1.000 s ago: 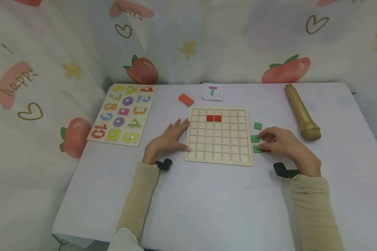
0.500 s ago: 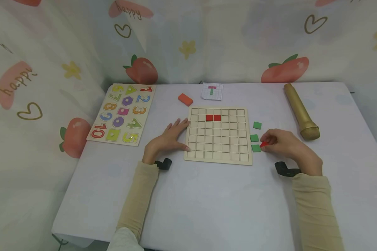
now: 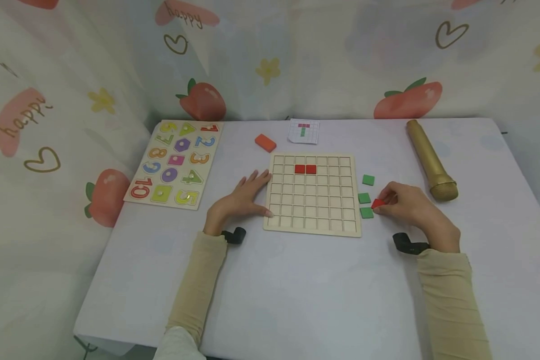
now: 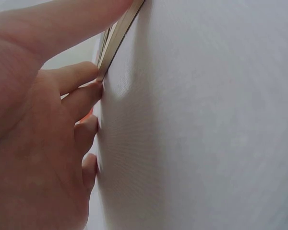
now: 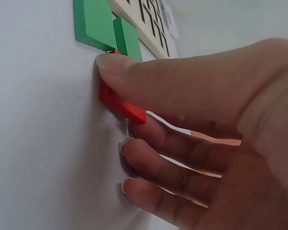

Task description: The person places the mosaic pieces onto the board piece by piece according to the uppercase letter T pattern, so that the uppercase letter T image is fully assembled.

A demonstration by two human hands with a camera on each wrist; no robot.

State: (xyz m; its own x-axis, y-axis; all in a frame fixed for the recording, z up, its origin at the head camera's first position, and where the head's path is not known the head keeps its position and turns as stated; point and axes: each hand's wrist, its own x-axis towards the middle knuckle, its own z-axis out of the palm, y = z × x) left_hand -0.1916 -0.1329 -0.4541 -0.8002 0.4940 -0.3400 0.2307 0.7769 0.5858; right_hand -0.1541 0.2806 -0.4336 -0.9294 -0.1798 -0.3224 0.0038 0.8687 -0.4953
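Observation:
A wooden grid board (image 3: pixel 290 199) lies on the white table, with two red square tiles (image 3: pixel 311 169) side by side in its second row. My left hand (image 3: pixel 238 204) is spread along the board's left edge, thumb and fingertips touching it. To the right of the board, my right hand (image 3: pixel 406 205) pinches a red square tile (image 5: pixel 125 108) between thumb and fingers, low over the tablecloth. Three green square tiles (image 3: pixel 364 198) lie between that hand and the board; the right wrist view shows two green tiles (image 5: pixel 95 23) close to the red one.
A small pattern card (image 3: pixel 312 139) with a red and green T lies behind the board, beside an orange block (image 3: pixel 266 143). A number-and-shape puzzle board (image 3: pixel 191 168) is at left. At right lies a gold microphone (image 3: pixel 432 162). A printed curtain hangs behind.
My right hand has picked at the red tile beside the green ones and now pinches it, more of its face showing. The left hand has stayed in place.

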